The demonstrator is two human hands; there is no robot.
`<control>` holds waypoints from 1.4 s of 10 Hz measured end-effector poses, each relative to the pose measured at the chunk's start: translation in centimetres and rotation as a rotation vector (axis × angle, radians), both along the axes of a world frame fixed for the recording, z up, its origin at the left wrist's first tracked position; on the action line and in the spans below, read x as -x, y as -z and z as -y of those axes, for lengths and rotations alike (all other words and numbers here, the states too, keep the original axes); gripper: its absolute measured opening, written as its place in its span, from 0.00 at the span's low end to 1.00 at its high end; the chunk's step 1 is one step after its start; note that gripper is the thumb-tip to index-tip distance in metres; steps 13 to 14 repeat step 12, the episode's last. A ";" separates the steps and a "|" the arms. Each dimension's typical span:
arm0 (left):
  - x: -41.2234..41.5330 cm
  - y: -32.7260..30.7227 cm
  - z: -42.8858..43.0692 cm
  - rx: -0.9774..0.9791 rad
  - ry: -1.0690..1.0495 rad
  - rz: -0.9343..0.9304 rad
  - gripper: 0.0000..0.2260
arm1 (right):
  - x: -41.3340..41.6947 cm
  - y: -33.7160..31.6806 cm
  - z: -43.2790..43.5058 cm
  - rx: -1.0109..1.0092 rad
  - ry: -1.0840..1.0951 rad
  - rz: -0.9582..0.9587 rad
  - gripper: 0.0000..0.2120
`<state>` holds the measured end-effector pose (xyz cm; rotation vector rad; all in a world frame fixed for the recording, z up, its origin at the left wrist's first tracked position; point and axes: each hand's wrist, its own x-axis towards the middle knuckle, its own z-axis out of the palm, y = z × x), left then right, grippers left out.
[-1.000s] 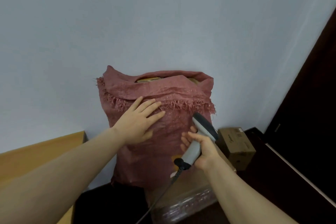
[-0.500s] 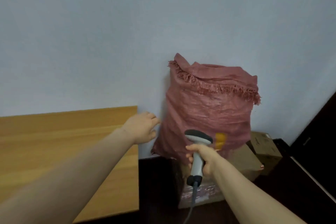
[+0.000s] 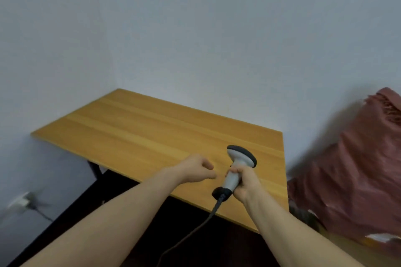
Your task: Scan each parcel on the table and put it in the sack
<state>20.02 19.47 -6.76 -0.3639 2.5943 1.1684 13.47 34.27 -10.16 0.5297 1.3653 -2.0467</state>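
Head view, looking down over both forearms. The right hand (image 3: pixel 246 183) is wrapped around the pale grey grip of a handheld barcode scanner with a dark, rounded head (image 3: pixel 238 159). The fingers are curled tight on the handle, and the scanner is upright with its head tilted away from the person. A dark coiled-to-straight cable (image 3: pixel 216 207) leaves the black base of the grip and trails down toward the bottom edge of the view. The left hand (image 3: pixel 196 170) hovers just beside the scanner, not touching it. Its fingers are loosely curled and it holds nothing. Both hands are above the near right part of a rectangular light-wood counter with a lengthwise grain (image 3: pixel 141 130), whose far edge meets a pale blue-grey wall (image 3: pixel 195 28). One black leg of the counter (image 3: pixel 95 168) shows under its left end, above a dark floor (image 3: pixel 195 251). The reddish-pink woven sack with a frayed top hem (image 3: pixel 351 180) stands just beside the right end of the counter, against the wall. It is bulging and blurred by motion, and its mouth is cut off by the frame edge. A white wall socket with a dark lead (image 3: pixel 21 201) sits low on the left and is also blurred.
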 end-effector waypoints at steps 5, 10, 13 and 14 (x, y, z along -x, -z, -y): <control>4.6 5.5 19.8 -0.166 -0.325 0.069 0.09 | 7.6 2.9 25.5 -0.053 -0.298 -0.036 0.11; 13.4 14.2 34.1 0.002 -0.260 0.315 0.05 | 14.5 -9.0 25.9 -0.069 -0.156 -0.571 0.13; 15.3 17.5 35.9 0.151 -0.125 0.332 0.15 | 14.0 -13.9 26.9 0.026 -0.083 -0.766 0.13; 15.3 17.5 35.9 0.151 -0.125 0.332 0.15 | 14.0 -13.9 26.9 0.026 -0.083 -0.766 0.13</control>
